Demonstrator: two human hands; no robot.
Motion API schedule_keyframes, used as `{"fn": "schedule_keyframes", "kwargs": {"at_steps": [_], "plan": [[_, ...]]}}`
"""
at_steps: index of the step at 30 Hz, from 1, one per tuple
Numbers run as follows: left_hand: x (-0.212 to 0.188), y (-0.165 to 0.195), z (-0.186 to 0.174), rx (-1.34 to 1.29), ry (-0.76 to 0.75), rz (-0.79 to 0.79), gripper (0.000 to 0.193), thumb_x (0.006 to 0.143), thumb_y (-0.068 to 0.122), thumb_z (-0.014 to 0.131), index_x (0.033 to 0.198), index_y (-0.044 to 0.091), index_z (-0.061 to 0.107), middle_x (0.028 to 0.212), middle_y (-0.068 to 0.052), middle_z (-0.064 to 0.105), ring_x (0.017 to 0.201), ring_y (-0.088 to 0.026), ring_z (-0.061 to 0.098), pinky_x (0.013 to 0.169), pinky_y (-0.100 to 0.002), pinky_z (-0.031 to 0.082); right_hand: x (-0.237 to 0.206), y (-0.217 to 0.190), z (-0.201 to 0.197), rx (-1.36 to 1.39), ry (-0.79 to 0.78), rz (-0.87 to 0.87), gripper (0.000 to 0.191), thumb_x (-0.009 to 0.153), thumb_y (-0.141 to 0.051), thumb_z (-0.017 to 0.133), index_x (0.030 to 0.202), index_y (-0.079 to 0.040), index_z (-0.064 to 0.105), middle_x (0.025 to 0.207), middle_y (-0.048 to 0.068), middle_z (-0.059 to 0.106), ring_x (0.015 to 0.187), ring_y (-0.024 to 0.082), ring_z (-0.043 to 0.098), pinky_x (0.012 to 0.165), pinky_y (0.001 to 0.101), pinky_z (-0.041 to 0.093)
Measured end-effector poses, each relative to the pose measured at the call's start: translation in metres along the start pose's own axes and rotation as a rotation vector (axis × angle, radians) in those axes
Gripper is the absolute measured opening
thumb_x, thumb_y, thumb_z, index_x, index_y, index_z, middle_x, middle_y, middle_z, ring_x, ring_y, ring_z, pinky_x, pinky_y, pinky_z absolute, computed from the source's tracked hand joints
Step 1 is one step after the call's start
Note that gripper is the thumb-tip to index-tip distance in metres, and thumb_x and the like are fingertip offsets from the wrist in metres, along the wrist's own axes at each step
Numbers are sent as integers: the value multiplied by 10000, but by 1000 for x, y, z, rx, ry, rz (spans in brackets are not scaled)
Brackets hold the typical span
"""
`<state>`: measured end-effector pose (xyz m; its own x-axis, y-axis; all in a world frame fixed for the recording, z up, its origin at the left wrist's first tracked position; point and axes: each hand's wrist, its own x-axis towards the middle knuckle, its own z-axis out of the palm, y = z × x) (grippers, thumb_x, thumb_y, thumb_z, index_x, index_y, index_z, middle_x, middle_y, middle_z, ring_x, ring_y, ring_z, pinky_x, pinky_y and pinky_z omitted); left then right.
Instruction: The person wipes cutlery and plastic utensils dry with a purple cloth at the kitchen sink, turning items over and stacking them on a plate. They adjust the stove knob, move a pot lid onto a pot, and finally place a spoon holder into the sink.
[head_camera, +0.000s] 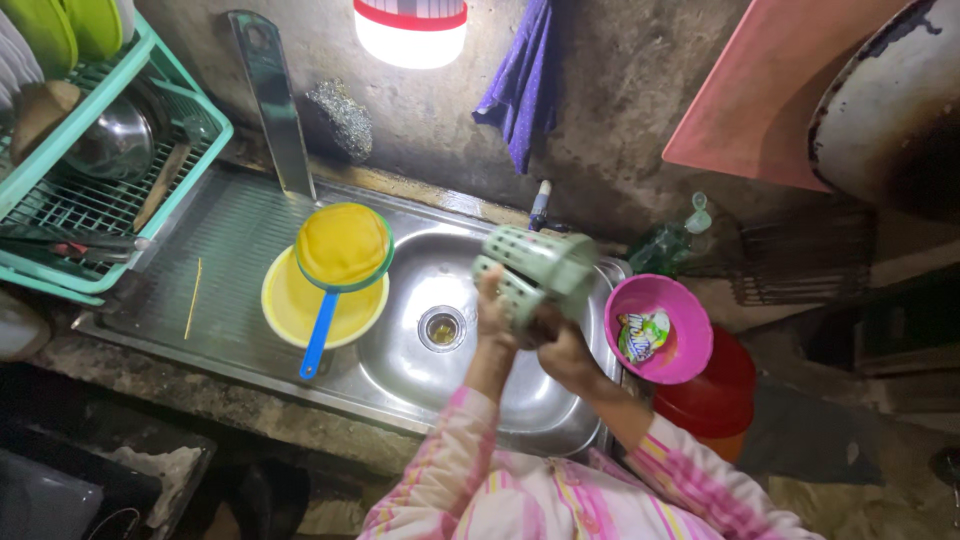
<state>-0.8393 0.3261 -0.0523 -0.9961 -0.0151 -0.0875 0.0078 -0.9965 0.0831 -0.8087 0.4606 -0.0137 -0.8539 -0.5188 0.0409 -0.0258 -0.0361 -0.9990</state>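
I hold the green perforated cutlery holder above the steel sink, centre frame. My left hand presses flat on its side; my right hand is clamped underneath. I keep it over the basin and turn it slowly.

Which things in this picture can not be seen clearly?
- Head view: the green perforated holder is motion-blurred; its inside is unclear.
- The right hand is partly hidden under the holder; the left hand touches its side.
- The dish rack is cut off by the left edge.
- The packet in the pink bowl is too small.
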Motion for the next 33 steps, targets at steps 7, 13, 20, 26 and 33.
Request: {"fn": "schedule_keyframes", "kwargs": {"at_steps": [7,13,20,26,33], "plan": [[8,-21,-22,54,213,-77,480,919,354,692,1252,12,643,1090,-136,720,923,-260,734,861,-380,620,1,38,-24,-100,-25,115,508,736,130,497,1218,45,635,1145,82,674,1051,146,625,904,287,513],[7,-17,-33,42,308,-116,478,892,377,690,1209,21,658,1078,-148,733,935,-292,734,856,-422,611,-17,26,-33,34,25,266,577,737,103,419,1288,74,588,1200,120,666,1079,169,641,948,307,526],[-9,11,-28,-91,169,-115,551,820,353,690,1255,20,629,1133,-191,732,1035,-348,713,944,-489,592,-51,-78,-59,521,356,333,493,882,33,433,1357,38,565,1234,185,681,1095,271,664,929,380,514],[-22,-15,-38,5,213,-239,554,866,302,737,1309,-4,605,1187,-186,706,1039,-330,716,936,-456,607,-21,-42,-81,-951,-276,156,294,858,-65,553,1082,-16,738,1142,176,739,1098,273,704,996,364,537],[-41,-21,-31,220,337,-213,572,818,330,760,1282,22,627,1127,-147,730,975,-286,733,866,-411,628,12,35,-87,-823,-45,157,172,860,-70,660,1002,6,719,1043,212,725,963,340,696,831,437,557]]}}
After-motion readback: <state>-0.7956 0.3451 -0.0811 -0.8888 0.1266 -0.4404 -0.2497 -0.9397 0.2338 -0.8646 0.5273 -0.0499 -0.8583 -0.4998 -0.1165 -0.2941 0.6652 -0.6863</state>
